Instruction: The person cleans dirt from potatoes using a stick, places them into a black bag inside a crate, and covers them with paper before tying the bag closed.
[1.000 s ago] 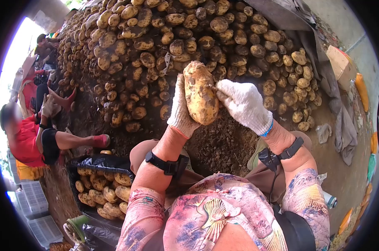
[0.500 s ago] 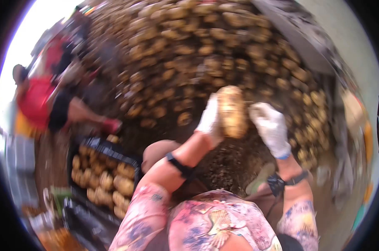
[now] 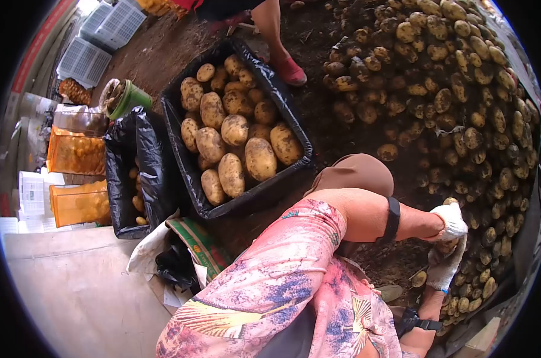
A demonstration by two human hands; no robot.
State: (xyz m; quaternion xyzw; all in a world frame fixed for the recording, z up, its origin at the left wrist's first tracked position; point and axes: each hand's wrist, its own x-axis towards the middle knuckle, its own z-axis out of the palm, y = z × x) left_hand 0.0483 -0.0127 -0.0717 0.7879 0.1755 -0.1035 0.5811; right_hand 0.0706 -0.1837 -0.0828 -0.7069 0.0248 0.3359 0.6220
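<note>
My left hand [image 3: 453, 222], in a white glove, is closed around a potato [image 3: 447, 245] that is mostly hidden by the gloves. Just below it, my right hand [image 3: 444, 269] wears a soiled white glove and reaches up close against the same potato; its fingers are largely hidden. Both hands are at the near edge of a large heap of potatoes [image 3: 473, 138] on the soil.
Left of my knee stands a black-lined crate [image 3: 190, 190] of large potatoes. Beside it are another black-lined crate [image 3: 116, 206], a green bucket [image 3: 136, 100], orange bags [image 3: 76, 152] and white plastic crates [image 3: 84, 61]. Another person's leg [image 3: 269, 30] is beyond the crate.
My view has swung left, bringing the crates nearer the middle. My hands, earlier apart with a large potato upright in the left, are now close together.
</note>
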